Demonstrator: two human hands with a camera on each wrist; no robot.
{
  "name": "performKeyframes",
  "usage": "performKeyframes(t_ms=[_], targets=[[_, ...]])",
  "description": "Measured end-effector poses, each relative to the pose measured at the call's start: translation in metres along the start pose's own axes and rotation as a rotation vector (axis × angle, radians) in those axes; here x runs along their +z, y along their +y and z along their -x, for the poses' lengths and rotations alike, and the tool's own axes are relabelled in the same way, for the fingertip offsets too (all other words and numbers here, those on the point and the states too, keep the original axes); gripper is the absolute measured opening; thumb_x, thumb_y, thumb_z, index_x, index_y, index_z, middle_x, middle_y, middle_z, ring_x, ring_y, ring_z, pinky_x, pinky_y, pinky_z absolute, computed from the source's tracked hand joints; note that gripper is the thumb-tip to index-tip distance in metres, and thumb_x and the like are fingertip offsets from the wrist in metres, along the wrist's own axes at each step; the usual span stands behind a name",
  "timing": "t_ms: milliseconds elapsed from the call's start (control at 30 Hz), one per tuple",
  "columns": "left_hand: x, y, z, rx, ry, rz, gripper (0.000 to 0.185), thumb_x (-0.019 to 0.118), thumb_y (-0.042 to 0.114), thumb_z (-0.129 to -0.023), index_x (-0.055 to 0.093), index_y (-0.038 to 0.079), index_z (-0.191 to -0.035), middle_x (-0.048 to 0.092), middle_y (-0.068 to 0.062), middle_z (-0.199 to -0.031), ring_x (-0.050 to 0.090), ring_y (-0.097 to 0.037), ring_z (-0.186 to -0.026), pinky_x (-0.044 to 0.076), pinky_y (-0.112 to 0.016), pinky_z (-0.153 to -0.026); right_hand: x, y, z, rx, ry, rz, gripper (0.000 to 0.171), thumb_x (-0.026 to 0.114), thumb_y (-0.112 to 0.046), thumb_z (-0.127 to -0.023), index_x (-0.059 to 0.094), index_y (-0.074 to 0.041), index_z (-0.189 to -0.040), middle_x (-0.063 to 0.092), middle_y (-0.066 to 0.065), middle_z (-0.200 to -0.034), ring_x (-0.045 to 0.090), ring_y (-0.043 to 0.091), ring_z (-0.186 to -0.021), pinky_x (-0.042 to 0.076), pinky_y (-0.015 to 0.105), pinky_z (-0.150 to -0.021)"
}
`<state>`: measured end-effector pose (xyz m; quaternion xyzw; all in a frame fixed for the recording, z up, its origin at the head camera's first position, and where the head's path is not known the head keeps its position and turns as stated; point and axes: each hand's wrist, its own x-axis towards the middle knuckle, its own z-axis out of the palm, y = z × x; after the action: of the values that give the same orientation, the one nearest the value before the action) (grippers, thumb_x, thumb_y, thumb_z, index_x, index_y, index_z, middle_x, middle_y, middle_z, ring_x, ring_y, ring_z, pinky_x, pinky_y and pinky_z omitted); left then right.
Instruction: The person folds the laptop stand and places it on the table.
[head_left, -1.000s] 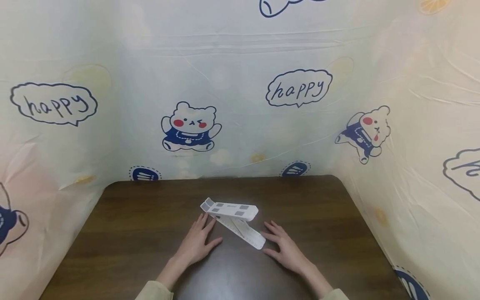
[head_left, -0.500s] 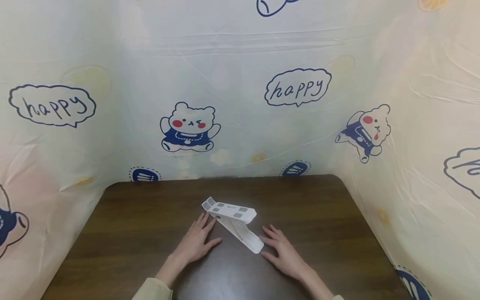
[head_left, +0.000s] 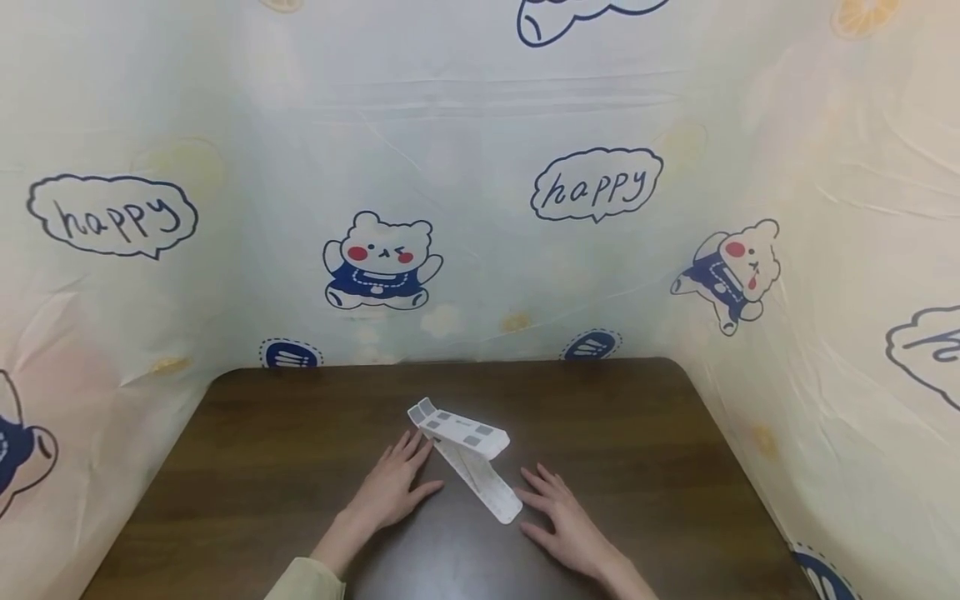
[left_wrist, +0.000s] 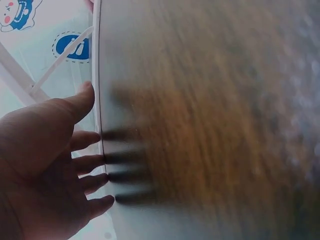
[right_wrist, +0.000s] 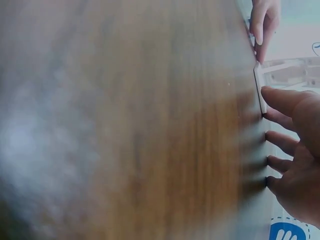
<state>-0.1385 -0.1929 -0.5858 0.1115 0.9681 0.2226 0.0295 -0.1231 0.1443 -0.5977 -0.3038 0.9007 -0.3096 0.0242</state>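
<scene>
Soft light, pale glare on the tabletop (head_left: 457,560), hazy blur in wrist views

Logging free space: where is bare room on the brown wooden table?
Free: the table left of the left hand, right of the right hand, between the forearms, and behind the white V-shaped stand. Crowded: the centre, both hands flanking the stand.

The stand (head_left: 463,427) sits on the table (head_left: 637,433) between my left hand (head_left: 391,486) and my right hand (head_left: 564,523), its base (head_left: 497,497) slanting from far left to near right, its top above that. My left fingertips lie beside its far-left end, my right ones just right of its near end. Behind the table and along both sides hangs a sheet (head_left: 480,175).
</scene>
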Motion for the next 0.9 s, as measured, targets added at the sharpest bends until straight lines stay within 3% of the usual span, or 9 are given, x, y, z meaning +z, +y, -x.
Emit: performKeyframes(t_ms=[500,900], targets=[[0.004,0.004,-0.001,-0.010,-0.008,-0.016,0.074,0.074,0.047,-0.104,0.054,0.004,-0.161,0.042,-0.021,-0.175,0.033,-0.051,-0.165,0.032,-0.070,-0.133,0.003,-0.006,0.005,-0.058,0.020,0.063,0.049,0.082,-0.024,-0.098,0.073,-0.010,-0.144,0.059,0.015,-0.164,0.047,0.049,-0.157,0.039,0.074,-0.124],[0.004,0.008,-0.004,-0.012,-0.020,-0.012,0.074,0.074,0.047,-0.104,0.054,0.006,-0.161,0.043,-0.018,-0.175,0.033,-0.050,-0.165,0.029,-0.068,-0.135,0.001,-0.010,0.008,-0.063,-0.025,0.045,0.050,0.082,-0.027,-0.099,0.072,-0.012,-0.146,0.057,0.014,-0.166,0.045,0.050,-0.158,0.038,0.077,-0.123]])
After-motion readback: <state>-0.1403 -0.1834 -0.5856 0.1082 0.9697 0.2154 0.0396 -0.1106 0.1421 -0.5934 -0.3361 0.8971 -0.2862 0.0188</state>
